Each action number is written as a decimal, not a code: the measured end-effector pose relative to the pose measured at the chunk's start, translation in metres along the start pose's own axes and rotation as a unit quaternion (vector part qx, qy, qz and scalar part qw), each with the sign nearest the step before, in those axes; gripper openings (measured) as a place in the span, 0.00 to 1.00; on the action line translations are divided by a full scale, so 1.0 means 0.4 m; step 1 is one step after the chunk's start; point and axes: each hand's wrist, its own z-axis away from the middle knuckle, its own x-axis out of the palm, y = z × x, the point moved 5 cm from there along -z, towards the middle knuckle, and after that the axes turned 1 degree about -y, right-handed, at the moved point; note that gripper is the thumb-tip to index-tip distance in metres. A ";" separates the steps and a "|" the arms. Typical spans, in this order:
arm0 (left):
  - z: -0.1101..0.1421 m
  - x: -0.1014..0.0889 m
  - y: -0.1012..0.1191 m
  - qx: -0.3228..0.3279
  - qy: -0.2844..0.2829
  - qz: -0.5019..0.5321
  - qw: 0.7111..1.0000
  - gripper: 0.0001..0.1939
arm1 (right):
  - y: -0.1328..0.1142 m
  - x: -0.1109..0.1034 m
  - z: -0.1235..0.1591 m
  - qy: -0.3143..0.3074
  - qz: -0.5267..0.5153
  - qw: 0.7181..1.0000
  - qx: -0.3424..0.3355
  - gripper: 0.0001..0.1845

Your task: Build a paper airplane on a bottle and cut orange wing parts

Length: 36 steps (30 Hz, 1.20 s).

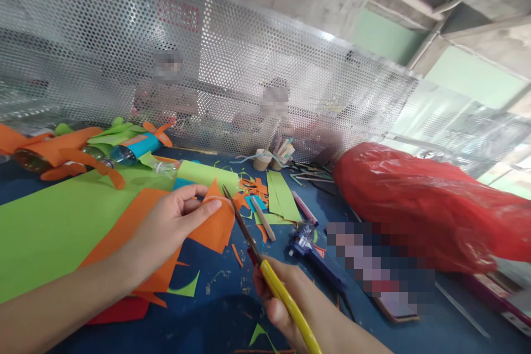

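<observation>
My left hand [172, 221] pinches the edge of an orange paper piece [215, 224] between thumb and fingers, just above the blue table [215, 310]. My right hand [286, 304] grips yellow-handled scissors [265, 271]; their blades point up and left, with the tips at the top edge of the orange paper next to my left fingertips. A large orange sheet [136, 232] lies under my left wrist on a green sheet [53, 221].
Bottles wrapped in orange, green and blue paper [103, 149] lie at the back left. Paper scraps, green strips [282, 196], a blue glue gun [307, 243], cups of sticks [271, 157] and a red plastic bag [418, 204] crowd the table. A perforated metal screen [232, 55] stands behind, with people beyond it.
</observation>
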 end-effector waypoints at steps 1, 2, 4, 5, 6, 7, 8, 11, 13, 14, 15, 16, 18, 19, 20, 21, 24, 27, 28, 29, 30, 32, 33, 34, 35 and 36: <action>-0.003 -0.002 -0.001 -0.001 0.004 0.001 1.000 0.14 | 0.000 -0.001 0.000 -0.004 -0.001 1.000 0.001 0.39; -0.005 -0.005 -0.002 0.000 0.007 0.001 1.000 0.14 | 0.000 -0.001 0.000 -0.006 -0.002 1.000 0.002 0.39; -0.011 -0.011 -0.005 0.006 0.014 0.002 1.000 0.15 | 0.004 -0.002 -0.002 -0.007 -0.001 1.000 0.007 0.39; -0.013 -0.014 -0.006 0.007 0.017 0.002 1.000 0.15 | 0.005 -0.002 -0.003 -0.008 -0.001 1.000 0.008 0.39; -0.016 -0.016 -0.008 0.007 0.017 0.001 1.000 0.15 | 0.006 -0.001 -0.004 -0.008 0.000 1.000 0.007 0.39; -0.018 -0.019 -0.010 0.005 0.017 -0.001 1.000 0.15 | 0.006 -0.001 -0.005 -0.010 -0.001 1.000 0.005 0.38; -0.020 -0.020 -0.011 0.001 0.016 -0.004 1.000 0.16 | 0.005 -0.001 -0.006 -0.012 -0.001 1.000 0.004 0.38; -0.026 -0.025 -0.012 -0.011 0.009 -0.010 1.000 0.17 | -0.001 -0.005 -0.006 -0.018 0.004 1.000 0.007 0.37; -0.031 -0.027 -0.012 -0.014 0.004 -0.015 1.000 0.18 | -0.003 -0.008 -0.005 -0.023 0.011 1.000 0.016 0.38; -0.034 -0.029 -0.013 -0.015 0.001 -0.019 1.000 0.18 | -0.004 -0.008 -0.005 -0.027 0.014 0.999 0.019 0.38; -0.036 -0.030 -0.015 -0.016 0.000 -0.023 1.000 0.18 | -0.005 -0.008 -0.004 -0.029 0.017 0.999 0.022 0.38; -0.038 -0.031 -0.017 -0.015 0.000 -0.021 1.000 0.18 | -0.005 -0.008 -0.004 -0.029 0.018 0.999 0.024 0.38; -0.041 -0.032 -0.024 -0.014 0.004 0.011 1.000 0.16 | -0.007 -0.008 -0.003 -0.025 0.014 0.999 0.031 0.37; -0.042 -0.030 -0.028 -0.018 0.004 0.041 0.999 0.16 | -0.007 -0.008 -0.003 -0.022 0.010 0.999 0.035 0.37; -0.042 -0.028 -0.033 -0.026 0.000 0.078 0.997 0.15 | -0.008 -0.008 -0.004 -0.019 0.006 0.999 0.037 0.36; -0.041 -0.024 -0.037 -0.036 -0.006 0.113 0.993 0.15 | -0.009 -0.010 -0.004 -0.013 0.002 0.999 0.038 0.36; -0.034 -0.010 -0.043 -0.070 -0.026 0.175 0.982 0.19 | -0.007 -0.014 -0.007 -0.009 0.000 0.999 0.034 0.35; -0.029 -0.006 -0.040 -0.081 -0.024 0.181 0.980 0.19 | -0.001 -0.015 -0.012 -0.015 -0.002 1.000 0.024 0.35; -0.030 -0.007 -0.039 -0.081 -0.021 0.181 0.980 0.18 | 0.002 -0.014 -0.013 -0.017 -0.004 1.000 0.021 0.35; -0.031 -0.008 -0.039 -0.078 -0.016 0.182 0.980 0.18 | 0.004 -0.013 -0.015 -0.017 -0.008 1.000 0.021 0.35; -0.032 -0.011 -0.039 -0.074 -0.009 0.182 0.980 0.17 | 0.006 -0.012 -0.016 -0.019 -0.013 1.000 0.021 0.36; -0.035 -0.016 -0.040 -0.063 0.002 0.182 0.981 0.17 | 0.010 -0.008 -0.018 -0.021 -0.023 0.999 0.021 0.36; -0.037 -0.017 -0.041 -0.059 0.004 0.182 0.982 0.16 | 0.011 -0.006 -0.019 -0.023 -0.026 0.999 0.018 0.36; -0.038 -0.017 -0.042 -0.055 0.005 0.183 0.982 0.16 | 0.013 -0.005 -0.019 -0.024 -0.027 0.999 0.015 0.36; -0.039 -0.017 -0.043 -0.053 0.003 0.184 0.981 0.16 | 0.015 -0.004 -0.020 -0.024 -0.027 0.999 0.012 0.35; -0.039 -0.017 -0.044 -0.054 0.002 0.185 0.981 0.16 | 0.018 -0.003 -0.020 -0.024 -0.027 0.999 0.008 0.35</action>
